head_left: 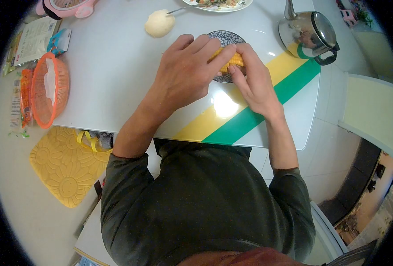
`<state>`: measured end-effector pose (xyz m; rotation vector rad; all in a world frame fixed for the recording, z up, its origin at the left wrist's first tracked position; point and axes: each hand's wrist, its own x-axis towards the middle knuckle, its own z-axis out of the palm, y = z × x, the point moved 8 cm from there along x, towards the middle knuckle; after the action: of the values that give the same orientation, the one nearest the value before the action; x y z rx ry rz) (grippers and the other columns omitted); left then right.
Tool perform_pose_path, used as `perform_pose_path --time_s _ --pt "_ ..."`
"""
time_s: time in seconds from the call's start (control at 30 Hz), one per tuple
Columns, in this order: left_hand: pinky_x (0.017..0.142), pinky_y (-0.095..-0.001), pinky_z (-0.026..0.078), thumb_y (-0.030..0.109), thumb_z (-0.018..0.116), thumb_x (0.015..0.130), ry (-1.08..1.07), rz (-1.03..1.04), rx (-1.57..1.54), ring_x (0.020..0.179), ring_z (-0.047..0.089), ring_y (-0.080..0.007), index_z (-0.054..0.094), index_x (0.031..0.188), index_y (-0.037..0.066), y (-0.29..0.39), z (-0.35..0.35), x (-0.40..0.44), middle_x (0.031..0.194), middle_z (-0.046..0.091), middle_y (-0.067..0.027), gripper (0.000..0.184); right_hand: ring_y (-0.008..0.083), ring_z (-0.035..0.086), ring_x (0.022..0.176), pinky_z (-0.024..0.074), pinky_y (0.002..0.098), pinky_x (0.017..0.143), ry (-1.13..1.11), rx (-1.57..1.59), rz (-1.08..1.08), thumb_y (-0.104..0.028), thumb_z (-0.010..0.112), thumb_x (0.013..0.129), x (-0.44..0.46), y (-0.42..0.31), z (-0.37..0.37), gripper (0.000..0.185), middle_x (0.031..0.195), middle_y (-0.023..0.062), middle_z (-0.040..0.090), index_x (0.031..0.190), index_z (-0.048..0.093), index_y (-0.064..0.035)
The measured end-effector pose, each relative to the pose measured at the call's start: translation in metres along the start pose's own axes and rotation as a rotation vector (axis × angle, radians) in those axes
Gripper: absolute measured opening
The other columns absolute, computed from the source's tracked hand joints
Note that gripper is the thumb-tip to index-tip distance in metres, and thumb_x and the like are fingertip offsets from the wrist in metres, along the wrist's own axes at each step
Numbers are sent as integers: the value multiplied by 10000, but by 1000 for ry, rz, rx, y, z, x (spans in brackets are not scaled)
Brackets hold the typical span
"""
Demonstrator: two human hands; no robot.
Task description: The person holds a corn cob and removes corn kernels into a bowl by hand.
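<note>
a person in a dark green top sits or stands at a white table, both bare hands brought together over a small patterned dish. a yellow corn cob is held between them, above the dish; whether it touches the dish cannot be told. the left hand curves over the cob from the left, its fingers bent and close together, its thumb mostly hidden. the right hand grips the other end, index finger bent around it and thumb pressed to the near side. a pale round bun lies beyond the left hand, near a plate of food at the far edge of view. a metal kettle stands to the right, and an orange basket sits at the table's left side.
</note>
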<state>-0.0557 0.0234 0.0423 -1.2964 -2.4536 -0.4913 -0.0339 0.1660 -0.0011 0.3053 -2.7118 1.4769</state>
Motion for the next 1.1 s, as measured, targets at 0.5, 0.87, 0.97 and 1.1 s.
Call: perform_pose_path --time_s 0.5,0.87,0.97,1.1 --pt "932 -411 484 242 738 900 -17 -3 19 1105 658 -254 714 1386 133 -1 1 0 1173 688 -53 499 366 640 1030 519 424 956 13 -32 -12 -137 522 1013 0 -6 -4 383 1160 203 617 1372 543 -5" --pt "906 -410 490 246 758 883 -12 -17 -12 1075 653 -253 720 1380 138 -2 -1 1 1163 686 -46 511 381 644 1090 508 414 991 6 -44 -12 -139 557 1061 3 -9 -3 346 1202 202 628 1378 554 1" --pt "907 -411 490 245 763 882 -15 -18 -14 1077 652 -254 720 1383 146 -2 1 0 1167 685 -46 512 365 647 1070 513 403 976 10 -43 -29 -131 555 1068 3 -7 -3 334 1191 196 631 1376 558 -3" --pt "916 -412 491 255 764 884 -21 -19 -16 1086 651 -259 719 1386 149 -2 1 0 1179 684 -48 514 328 645 1012 527 383 931 -1 -25 -6 -122 544 1069 2 -6 -3 327 1157 183 630 1376 558 -10"
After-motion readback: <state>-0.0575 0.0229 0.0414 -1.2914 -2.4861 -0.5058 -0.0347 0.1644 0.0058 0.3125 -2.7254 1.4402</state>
